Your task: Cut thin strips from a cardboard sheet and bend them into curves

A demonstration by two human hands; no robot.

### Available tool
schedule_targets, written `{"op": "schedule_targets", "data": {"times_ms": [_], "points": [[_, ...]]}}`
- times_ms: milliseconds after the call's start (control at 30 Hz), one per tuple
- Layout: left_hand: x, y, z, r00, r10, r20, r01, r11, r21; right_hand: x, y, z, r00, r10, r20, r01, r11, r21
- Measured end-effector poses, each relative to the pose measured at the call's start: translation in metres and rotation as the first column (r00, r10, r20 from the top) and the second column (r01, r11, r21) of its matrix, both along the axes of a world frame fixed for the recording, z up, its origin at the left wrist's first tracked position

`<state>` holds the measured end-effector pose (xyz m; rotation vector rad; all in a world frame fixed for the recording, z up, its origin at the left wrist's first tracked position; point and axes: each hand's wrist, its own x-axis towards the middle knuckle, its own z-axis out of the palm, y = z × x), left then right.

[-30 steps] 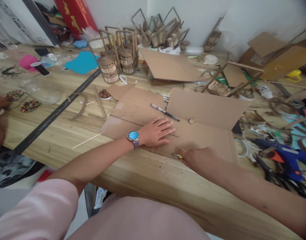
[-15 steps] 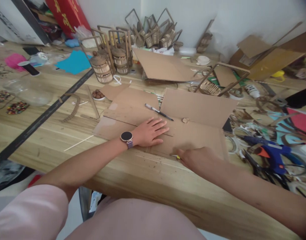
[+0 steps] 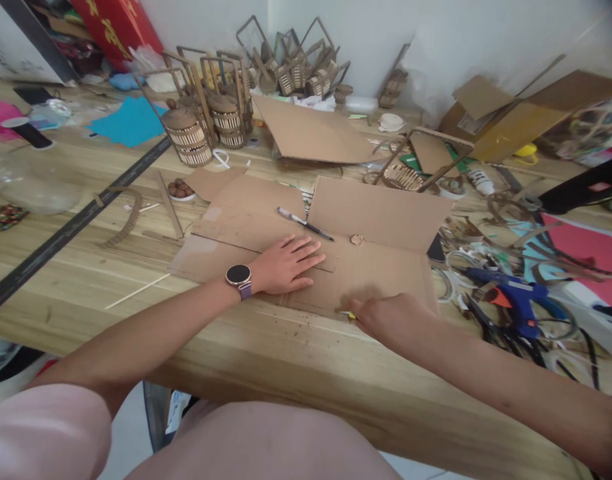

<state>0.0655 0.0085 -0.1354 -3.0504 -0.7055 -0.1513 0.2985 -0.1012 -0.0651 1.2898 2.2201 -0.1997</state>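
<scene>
I have the left hand [image 3: 287, 265] palm down, fingers spread wide, on the cardboard [image 3: 386, 273] lying on the table [image 3: 296, 360]. My right hand [image 3: 386, 317] is wrapped around a yellow cutter [image 3: 353, 316] at the cardboard's near edge, left of the blue glue gun [image 3: 523, 303].

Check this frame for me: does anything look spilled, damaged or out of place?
Nothing major. Dark crumbs are scattered on the table in front of the cardboard, like uncleared debris. A ragged scrap sits on the cardboard, looking torn. At the back, baskets lean at odd angles in a heap.
</scene>
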Motion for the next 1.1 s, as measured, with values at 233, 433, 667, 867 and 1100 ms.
{"op": "schedule_targets", "data": {"times_ms": [233, 433, 667, 867, 1100], "points": [[0.000, -0.001, 0.003, 1.000, 0.001, -0.012, -0.001, 1.000, -0.005, 0.001, 0.000, 0.004, 0.999, -0.018, 0.042, 0.020, 0.999, -0.030], [0.000, -0.002, 0.003, 1.000, 0.000, -0.007, 0.000, 1.000, -0.011, 0.009, -0.003, 0.002, 0.998, -0.026, 0.058, 0.027, 0.999, -0.020], [0.000, 0.001, 0.002, 1.000, -0.006, -0.002, 0.006, 1.000, -0.024, -0.002, 0.001, 0.021, 0.998, -0.058, 0.007, 0.059, 0.994, -0.089], [0.000, 0.006, 0.004, 0.996, -0.093, 0.011, 0.093, 0.995, -0.024, -0.014, -0.008, 0.026, 0.994, -0.096, -0.050, 0.092, 0.993, -0.068], [0.033, -0.030, 0.012, 0.987, -0.133, 0.085, 0.132, 0.991, 0.018, -0.016, -0.013, 0.018, 0.995, -0.101, -0.005, 0.101, 0.992, -0.073]]}}
